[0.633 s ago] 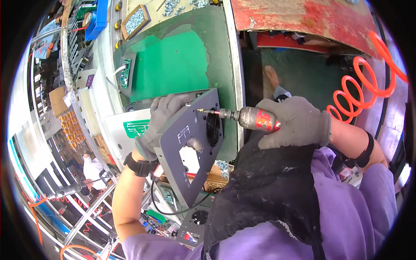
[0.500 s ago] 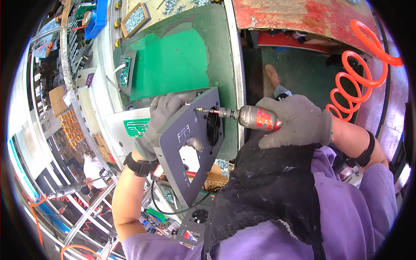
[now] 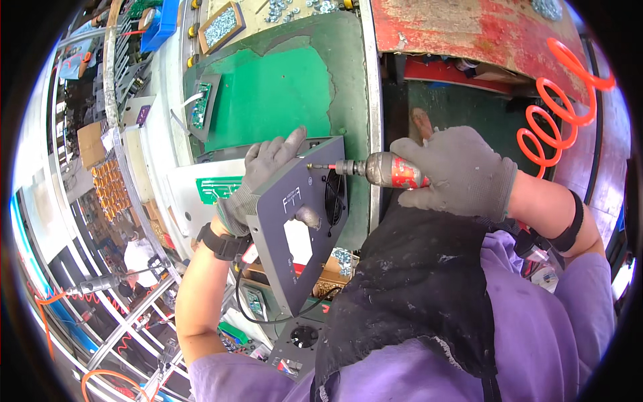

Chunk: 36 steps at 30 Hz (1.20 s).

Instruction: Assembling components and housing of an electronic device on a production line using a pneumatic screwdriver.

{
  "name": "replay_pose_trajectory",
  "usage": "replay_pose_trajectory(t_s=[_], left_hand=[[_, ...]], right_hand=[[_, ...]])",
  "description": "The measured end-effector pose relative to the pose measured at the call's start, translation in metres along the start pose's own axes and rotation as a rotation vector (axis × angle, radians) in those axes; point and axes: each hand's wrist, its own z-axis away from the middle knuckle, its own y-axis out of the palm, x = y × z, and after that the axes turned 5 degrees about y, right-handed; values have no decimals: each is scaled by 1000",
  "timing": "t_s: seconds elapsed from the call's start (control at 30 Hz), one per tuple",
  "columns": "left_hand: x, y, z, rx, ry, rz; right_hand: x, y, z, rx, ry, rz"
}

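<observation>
My left hand (image 3: 262, 173), in a grey glove, grips a dark grey metal panel (image 3: 273, 231) that stands tilted on the bench. Its thumb shows through the panel's cut-out, and its other fingers lie over the far edge, the index finger stretched away. A black round fan (image 3: 331, 199) is fitted in the panel. Wrapped in my gloved right hand (image 3: 462, 175) is a power screwdriver (image 3: 388, 170) with a worn red and grey body, held level. Its bit points left and reaches the panel's face near the upper corner. Behind the panel lies a white plate with a green circuit board (image 3: 218, 189).
A green mat (image 3: 268, 100) covers the bench, with another circuit board (image 3: 199, 107) on its left. Beyond stands a tray of screws (image 3: 220, 30). A coiled orange air hose (image 3: 569, 120) hangs at the right. A second fan panel (image 3: 295, 348) lies below, near my left arm.
The left hand's fingers have lifted away from the panel's upper corner, the index finger now straighter. The screwdriver bit has settled against the panel near that corner. The whole view has shifted slightly.
</observation>
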Motion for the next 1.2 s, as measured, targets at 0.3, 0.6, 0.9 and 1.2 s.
replay_pose_trajectory(t_s=[0.3, 0.6, 0.9, 1.2], left_hand=[[-3, -17, 34, -190, -369, 300], [-88, 46, 201, -997, -1448, 373], [-153, 167, 233, -1115, -1729, 403], [-64, 232, 289, -1215, -1638, 696]], right_hand=[[-49, -14, 4, -160, -32, -53], [-275, -44, -45, -318, 626, 411], [-184, -65, -138, -336, 266, 519], [171, -12, -88, -248, -87, -522]])
